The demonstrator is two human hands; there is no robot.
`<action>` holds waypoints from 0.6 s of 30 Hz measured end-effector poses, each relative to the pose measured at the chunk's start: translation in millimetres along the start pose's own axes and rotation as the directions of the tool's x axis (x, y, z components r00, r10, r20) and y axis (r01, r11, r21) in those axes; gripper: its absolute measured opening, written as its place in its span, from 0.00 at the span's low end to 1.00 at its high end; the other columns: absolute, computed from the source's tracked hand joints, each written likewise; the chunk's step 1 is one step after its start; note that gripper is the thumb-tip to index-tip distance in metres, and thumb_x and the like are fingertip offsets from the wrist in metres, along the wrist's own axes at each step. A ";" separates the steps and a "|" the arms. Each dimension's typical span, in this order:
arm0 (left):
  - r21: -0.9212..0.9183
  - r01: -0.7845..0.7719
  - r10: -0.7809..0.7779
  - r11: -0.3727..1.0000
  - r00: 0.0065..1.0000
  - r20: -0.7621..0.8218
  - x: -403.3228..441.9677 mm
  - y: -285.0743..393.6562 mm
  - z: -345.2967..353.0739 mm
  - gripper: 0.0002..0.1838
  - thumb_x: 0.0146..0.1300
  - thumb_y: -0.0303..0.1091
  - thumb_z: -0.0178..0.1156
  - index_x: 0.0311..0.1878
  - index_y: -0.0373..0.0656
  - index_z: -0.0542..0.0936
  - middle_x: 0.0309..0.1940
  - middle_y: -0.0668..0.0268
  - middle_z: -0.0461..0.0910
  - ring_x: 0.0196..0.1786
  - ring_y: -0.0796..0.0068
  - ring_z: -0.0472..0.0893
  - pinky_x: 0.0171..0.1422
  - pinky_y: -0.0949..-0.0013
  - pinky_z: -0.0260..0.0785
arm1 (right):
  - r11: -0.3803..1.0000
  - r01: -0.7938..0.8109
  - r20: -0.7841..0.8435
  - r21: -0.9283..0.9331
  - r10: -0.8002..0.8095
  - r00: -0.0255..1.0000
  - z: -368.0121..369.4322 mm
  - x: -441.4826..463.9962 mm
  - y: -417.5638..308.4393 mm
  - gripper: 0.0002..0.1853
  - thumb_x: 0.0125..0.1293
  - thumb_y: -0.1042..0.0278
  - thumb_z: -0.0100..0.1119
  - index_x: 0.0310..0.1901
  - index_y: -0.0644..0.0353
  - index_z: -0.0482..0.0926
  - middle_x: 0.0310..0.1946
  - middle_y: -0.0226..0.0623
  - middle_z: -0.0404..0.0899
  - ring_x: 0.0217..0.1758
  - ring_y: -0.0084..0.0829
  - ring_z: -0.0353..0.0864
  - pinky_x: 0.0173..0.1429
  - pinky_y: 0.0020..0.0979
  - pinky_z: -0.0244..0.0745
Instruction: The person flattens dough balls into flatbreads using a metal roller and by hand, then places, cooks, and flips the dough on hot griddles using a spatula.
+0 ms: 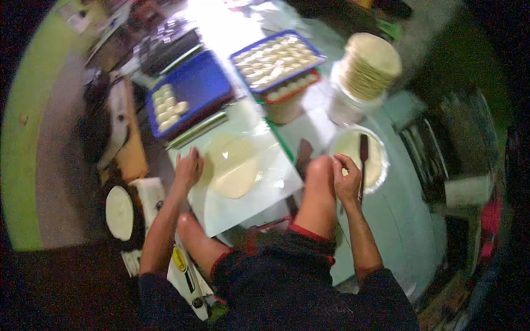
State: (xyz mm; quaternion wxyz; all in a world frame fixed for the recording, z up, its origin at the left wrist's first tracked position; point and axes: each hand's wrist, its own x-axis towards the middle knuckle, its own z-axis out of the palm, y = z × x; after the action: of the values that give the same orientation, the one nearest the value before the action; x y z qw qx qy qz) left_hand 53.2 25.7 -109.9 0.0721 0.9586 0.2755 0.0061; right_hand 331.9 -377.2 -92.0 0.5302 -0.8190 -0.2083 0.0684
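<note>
A thin round sheet of pale dough (234, 179) lies flat on a white board (221, 215) in front of my knees. Over the board's left edge, beside the dough, is my left hand (190, 168), its fingers curled in; what they may hold is hidden. My right hand (348, 181) is next to my right knee, at the near left side of a bowl (381, 179) of pale contents. Its thumb and fingertips are pinched together, and anything between them is too small to name. A dark spatula-like tool (363, 151) rests across the bowl.
Beyond the board, a blue tray (201, 83) holds several dough balls (164, 105). A second, plastic-covered tray (276, 58) full of dough pieces sits on a red-rimmed one. At right, a tall stack of flat dough rounds (369, 66) tops a white bucket (348, 107).
</note>
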 end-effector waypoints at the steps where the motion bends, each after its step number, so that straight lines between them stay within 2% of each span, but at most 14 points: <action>1: 0.019 0.022 -0.020 1.000 0.996 -0.090 25.5 -12.1 -22.7 0.19 0.73 0.37 0.52 0.60 0.38 0.66 0.37 0.48 0.83 0.46 0.43 0.82 0.70 0.34 0.58 | 0.996 0.045 0.122 0.076 -0.054 0.991 27.1 9.8 -19.9 0.11 0.69 0.70 0.60 0.48 0.65 0.84 0.44 0.43 0.87 0.45 0.36 0.87 0.54 0.34 0.80; 2: 0.083 0.002 0.015 0.997 0.977 -0.211 50.7 -20.3 -50.7 0.17 0.73 0.36 0.52 0.60 0.39 0.69 0.38 0.50 0.83 0.46 0.45 0.82 0.68 0.33 0.59 | 0.994 0.103 0.248 0.021 -0.105 0.963 58.9 21.3 -35.9 0.11 0.69 0.68 0.61 0.46 0.64 0.85 0.43 0.45 0.88 0.46 0.37 0.88 0.53 0.34 0.81; 3: 0.262 0.017 0.091 0.965 0.915 -0.393 73.8 -33.1 -70.6 0.13 0.73 0.37 0.53 0.55 0.42 0.73 0.39 0.52 0.83 0.45 0.48 0.83 0.66 0.35 0.61 | 0.989 0.114 0.376 0.094 -0.141 0.916 95.6 33.8 -47.9 0.11 0.68 0.66 0.61 0.45 0.63 0.86 0.42 0.47 0.87 0.46 0.40 0.88 0.53 0.36 0.80; 4: 0.312 0.092 0.050 0.946 0.907 -0.417 72.1 -8.1 -122.8 0.12 0.72 0.38 0.54 0.54 0.43 0.74 0.41 0.53 0.83 0.46 0.50 0.83 0.65 0.37 0.62 | 0.974 0.216 0.501 0.061 -0.218 0.838 126.9 47.2 -60.8 0.11 0.68 0.65 0.61 0.45 0.62 0.86 0.41 0.48 0.87 0.45 0.45 0.87 0.53 0.38 0.80; 5: 0.325 0.120 0.058 0.938 0.870 -0.489 83.0 -7.2 -148.0 0.13 0.71 0.38 0.56 0.54 0.44 0.74 0.42 0.54 0.83 0.47 0.51 0.82 0.64 0.37 0.62 | 0.967 0.252 0.542 0.027 -0.226 0.809 154.8 54.1 -85.8 0.11 0.68 0.66 0.61 0.44 0.63 0.86 0.41 0.48 0.86 0.45 0.46 0.86 0.52 0.40 0.79; 6: 0.332 0.150 0.065 0.931 0.828 -0.557 94.2 -6.4 -173.1 0.13 0.70 0.38 0.57 0.54 0.45 0.75 0.44 0.55 0.83 0.47 0.53 0.82 0.63 0.38 0.62 | 0.913 0.394 0.542 0.106 -0.385 0.747 206.1 69.0 -61.4 0.10 0.66 0.66 0.61 0.42 0.63 0.86 0.39 0.48 0.86 0.44 0.47 0.85 0.53 0.42 0.79; 7: 0.318 0.130 0.120 0.939 0.742 -0.660 113.7 -24.9 -177.7 0.14 0.69 0.37 0.59 0.55 0.45 0.75 0.45 0.56 0.83 0.48 0.53 0.82 0.63 0.37 0.62 | 0.869 0.476 0.515 0.136 -0.473 0.715 246.5 75.8 -54.9 0.09 0.65 0.68 0.60 0.41 0.63 0.86 0.36 0.50 0.85 0.44 0.49 0.84 0.53 0.45 0.78; 9: 0.246 0.040 0.168 0.969 0.622 -0.765 111.8 -22.2 -173.5 0.16 0.65 0.35 0.63 0.55 0.45 0.76 0.46 0.55 0.82 0.49 0.52 0.81 0.61 0.39 0.65 | 0.779 0.623 0.503 0.066 -0.565 0.654 306.6 86.8 -54.1 0.08 0.64 0.70 0.58 0.37 0.62 0.87 0.32 0.51 0.83 0.43 0.51 0.83 0.52 0.47 0.77; 11: 0.005 -0.059 0.047 0.998 0.731 -0.681 91.9 -7.2 -160.7 0.18 0.61 0.30 0.66 0.54 0.44 0.77 0.49 0.53 0.82 0.55 0.50 0.80 0.62 0.46 0.69 | 0.777 0.629 0.600 -0.002 -0.502 0.623 335.3 90.2 -60.9 0.08 0.63 0.71 0.58 0.33 0.60 0.87 0.32 0.50 0.83 0.44 0.50 0.82 0.52 0.47 0.77; 12: -0.215 -0.054 -0.060 0.975 0.870 -0.489 67.5 5.6 -149.0 0.19 0.58 0.27 0.67 0.53 0.43 0.78 0.52 0.50 0.81 0.61 0.48 0.78 0.64 0.53 0.72 | 0.775 0.631 0.645 -0.039 -0.462 0.608 347.4 92.0 -61.9 0.08 0.62 0.72 0.58 0.31 0.59 0.88 0.33 0.50 0.82 0.44 0.50 0.81 0.52 0.47 0.77; 13: -0.393 0.001 -0.116 0.920 0.956 -0.270 46.8 21.6 -138.7 0.16 0.60 0.29 0.67 0.51 0.41 0.79 0.53 0.49 0.81 0.57 0.47 0.80 0.63 0.55 0.72 | 0.762 0.647 0.652 -0.021 -0.480 0.587 354.7 91.3 -63.0 0.09 0.63 0.71 0.58 0.30 0.59 0.87 0.34 0.49 0.82 0.45 0.50 0.80 0.53 0.47 0.76; 15: -0.427 -0.033 -0.085 0.903 0.964 -0.253 16.9 17.4 -55.5 0.16 0.61 0.29 0.67 0.52 0.40 0.79 0.53 0.49 0.80 0.56 0.48 0.80 0.62 0.56 0.73 | 0.738 0.674 0.666 0.002 -0.504 0.550 358.8 85.2 -59.2 0.12 0.66 0.68 0.59 0.27 0.60 0.86 0.38 0.47 0.81 0.47 0.50 0.78 0.54 0.47 0.74; 17: -0.486 0.033 -0.148 0.874 0.969 -0.200 4.2 8.9 5.7 0.17 0.61 0.31 0.66 0.54 0.40 0.79 0.56 0.49 0.78 0.60 0.47 0.78 0.65 0.54 0.71 | 0.611 0.791 0.592 0.016 -0.643 0.485 373.4 81.7 -35.1 0.06 0.62 0.71 0.59 0.35 0.61 0.84 0.39 0.46 0.80 0.46 0.47 0.79 0.52 0.46 0.75; 18: -0.465 0.071 -0.178 0.882 0.966 -0.190 7.1 5.4 20.2 0.18 0.61 0.32 0.67 0.54 0.40 0.79 0.57 0.49 0.77 0.61 0.46 0.76 0.66 0.53 0.70 | 0.552 0.834 0.567 -0.020 -0.681 0.464 372.9 78.2 -35.8 0.08 0.60 0.71 0.59 0.40 0.61 0.83 0.39 0.46 0.81 0.46 0.46 0.79 0.51 0.46 0.76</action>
State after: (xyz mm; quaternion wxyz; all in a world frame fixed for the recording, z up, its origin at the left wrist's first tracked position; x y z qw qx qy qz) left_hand 63.1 22.2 -129.3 0.2624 0.8881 0.3342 0.1751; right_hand 268.8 -19.0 -211.0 0.3019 -0.6578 -0.6900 -0.0013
